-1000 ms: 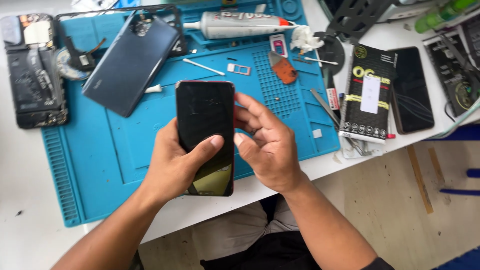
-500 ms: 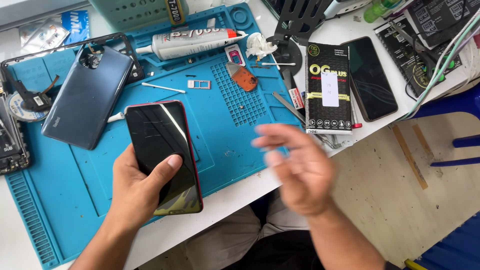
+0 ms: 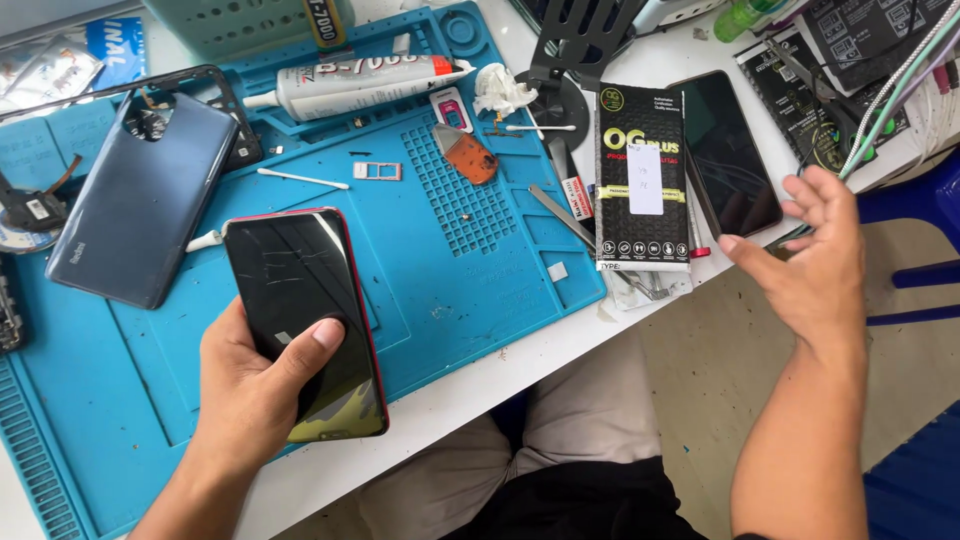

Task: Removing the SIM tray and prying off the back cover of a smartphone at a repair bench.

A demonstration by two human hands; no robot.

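We held the black, red-edged smartphone with its scratched glass screen (image 3: 305,320) in our left hand (image 3: 262,390), above the near part of the blue silicone repair mat (image 3: 470,270) that covered the white counter (image 3: 520,355). The fingers of that hand were clamped on the phone: the thumb (image 3: 310,345) pressed across the lower half of the glass while the others wrapped behind it, out of sight. The phone's long axis ran from near us toward the far left, tilted a little, screen up.

Our right hand (image 3: 815,260) hovered well apart from the phone, off the right edge of the counter, palm turned inward, its fingers (image 3: 760,262) spread and empty. It touched nothing. What lay nearest to it was the second dark smartphone (image 3: 730,150) resting screen-up on the counter, and just left of that the flat black retail box with yellow lettering (image 3: 643,190); both lay ahead and to the left of the fingertips, their long axes pointing away from us.

So the left hand was the one on the held phone, and the right hand was by far the nearer to the boxed item and the spare phone. The grey-blue phone back cover (image 3: 140,210) lay on the mat beside the left hand, untouched, with the white adhesive tube (image 3: 350,85) beyond it.
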